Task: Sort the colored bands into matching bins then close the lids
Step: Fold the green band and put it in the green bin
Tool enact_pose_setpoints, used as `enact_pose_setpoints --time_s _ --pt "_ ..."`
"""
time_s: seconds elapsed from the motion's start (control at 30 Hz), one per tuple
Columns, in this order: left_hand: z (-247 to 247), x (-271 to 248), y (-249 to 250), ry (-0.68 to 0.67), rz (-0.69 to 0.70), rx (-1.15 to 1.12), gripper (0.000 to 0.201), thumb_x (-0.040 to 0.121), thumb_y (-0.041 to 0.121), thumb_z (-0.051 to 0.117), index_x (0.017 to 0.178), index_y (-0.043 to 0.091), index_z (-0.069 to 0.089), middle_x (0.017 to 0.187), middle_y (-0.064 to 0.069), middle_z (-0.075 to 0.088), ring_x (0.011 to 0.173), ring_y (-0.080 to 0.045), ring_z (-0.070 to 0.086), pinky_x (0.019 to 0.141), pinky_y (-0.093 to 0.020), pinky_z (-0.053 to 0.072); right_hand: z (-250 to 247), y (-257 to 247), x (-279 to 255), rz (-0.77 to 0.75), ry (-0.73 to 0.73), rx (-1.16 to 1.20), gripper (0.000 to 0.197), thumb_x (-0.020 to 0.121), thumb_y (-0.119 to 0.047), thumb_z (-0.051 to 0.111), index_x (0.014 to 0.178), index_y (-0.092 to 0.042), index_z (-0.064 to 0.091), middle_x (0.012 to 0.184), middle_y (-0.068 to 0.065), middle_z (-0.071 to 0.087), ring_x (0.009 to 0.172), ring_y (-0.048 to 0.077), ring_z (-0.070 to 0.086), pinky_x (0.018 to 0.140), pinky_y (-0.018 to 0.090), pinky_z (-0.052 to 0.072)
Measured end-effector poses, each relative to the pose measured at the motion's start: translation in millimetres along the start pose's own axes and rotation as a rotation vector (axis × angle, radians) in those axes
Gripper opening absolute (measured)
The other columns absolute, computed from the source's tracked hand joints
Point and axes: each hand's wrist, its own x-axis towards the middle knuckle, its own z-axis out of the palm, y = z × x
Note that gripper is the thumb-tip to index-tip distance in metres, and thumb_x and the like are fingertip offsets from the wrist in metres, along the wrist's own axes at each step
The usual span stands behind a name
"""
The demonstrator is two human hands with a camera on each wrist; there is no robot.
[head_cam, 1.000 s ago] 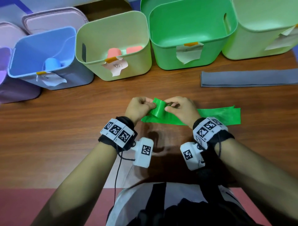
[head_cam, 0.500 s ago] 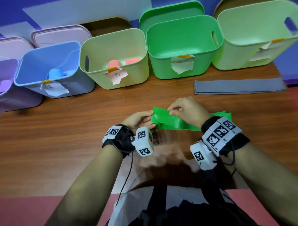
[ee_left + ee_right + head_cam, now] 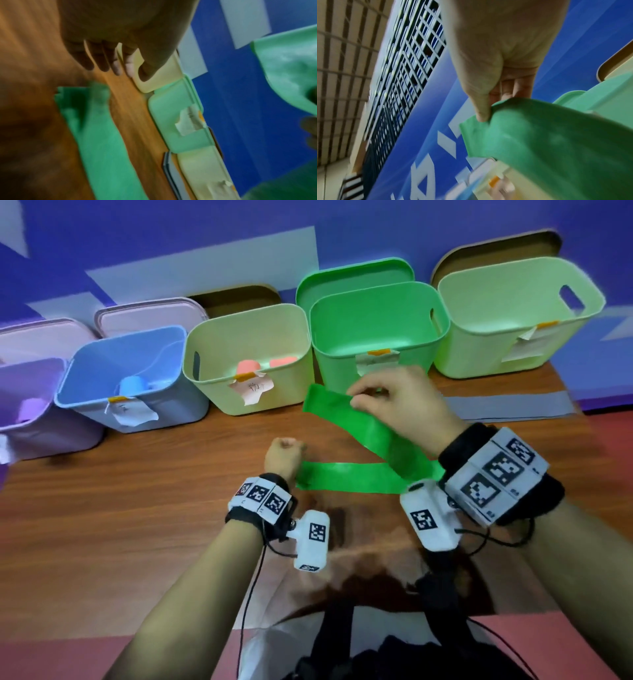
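Now right hand [image 3: 400, 405] higher, green band [image 3: 363, 433] unfolded

Wooden surface [image 3: 144, 508] under everything. Blue wall [image 3: 376, 231] with pale panels behind. Red floor strip [image 3: 51, 659] along the near edge. Metal grille [image 3: 412, 56] and tiled ceiling [image 3: 342, 67] overhead in the right wrist view.

staged indoor demo space, wooden table [image 3: 137, 508], printed blue backdrop [image 3: 342, 227], labelled plastic bins [image 3: 250, 361] in a row
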Motion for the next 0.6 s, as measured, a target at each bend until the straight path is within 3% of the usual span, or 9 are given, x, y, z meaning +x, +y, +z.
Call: enact_pose_setpoints --time_s 0.1,0.23,0.33,0.43,0.53,0.6 --pt "-11.6 -34.4 43.0 -0.067 0.285 -0.114 0.017 0.094 0.016 0.047 0.085 0.022 0.060 0.095 0.003 0.062 0.091 -0.013 0.055 0.084 -0.029 0.043 -15.2 -12.6 13.2 0.076 0.106 0.184 0.015 0.079 -0.009 0.071 0.094 -0.009 0.073 0.072 -0.011 0.061 0.058 -0.019 0.051 0.067 0.000 0.037" --pt "-33.9 -80.8 100.1 -0.167 0.564 -0.281 0.025 0.098 0.022 0.040 0.090 0.024 0.064 0.086 0.009 0.063 0.080 -0.005 0.054 0.071 -0.021 0.042 -27.6 -26.8 25.8 0.107 0.149 0.310 0.017 0.079 -0.009 0.071 0.094 -0.017 0.066 0.068 -0.016 0.056 0.054 -0.015 0.049 0.065 0.004 0.039" --pt "-44.3 -100.4 130.5 -0.161 0.671 -0.338 0.019 0.093 0.036 0.048 0.090 0.025 0.063 0.087 0.008 0.062 0.079 -0.005 0.056 0.070 -0.020 0.048 -32.4 -41.4 29.3 0.086 0.165 0.360 0.019 0.080 -0.007 0.070 0.095 -0.017 0.065 0.068 -0.014 0.056 0.053 -0.012 0.048 0.064 0.005 0.038" --pt "-51.3 -107.9 150.6 -0.156 0.689 -0.454 0.013 0.095 0.023 0.053 0.086 0.018 0.061 0.091 -0.002 0.062 0.079 -0.011 0.060 0.071 -0.028 0.054 -35.0 -56.3 30.6 0.065 0.159 0.383 0.014 0.081 -0.006 0.069 0.088 -0.017 0.065 0.068 -0.012 0.057 0.055 -0.011 0.049 0.065 0.006 0.039" --pt "-58.1 -112.3 165.4 -0.143 0.700 -0.504 0.021 0.095 0.016 0.053 0.075 0.016 0.059 0.076 -0.003 0.061 0.065 -0.012 0.057 0.054 -0.020 0.049 -34.6 -67.3 28.6 0.075 0.093 0.438 0.019 0.084 -0.010 0.066 0.071 -0.021 0.060 0.066 0.001 0.057 0.062 0.001 0.049 0.060 0.018 0.039" --pt "-63.0 -115.4 173.9 -0.105 0.727 -0.469 0.019 0.094 0.018 0.055 0.076 0.016 0.059 0.072 0.000 0.060 0.062 -0.010 0.057 0.054 -0.020 0.047 -33.9 -68.6 27.9 0.102 -0.010 0.449 0.022 0.085 -0.019 0.065 0.066 -0.012 0.058 0.060 0.004 0.054 0.059 0.005 0.046 0.055 0.021 0.035"
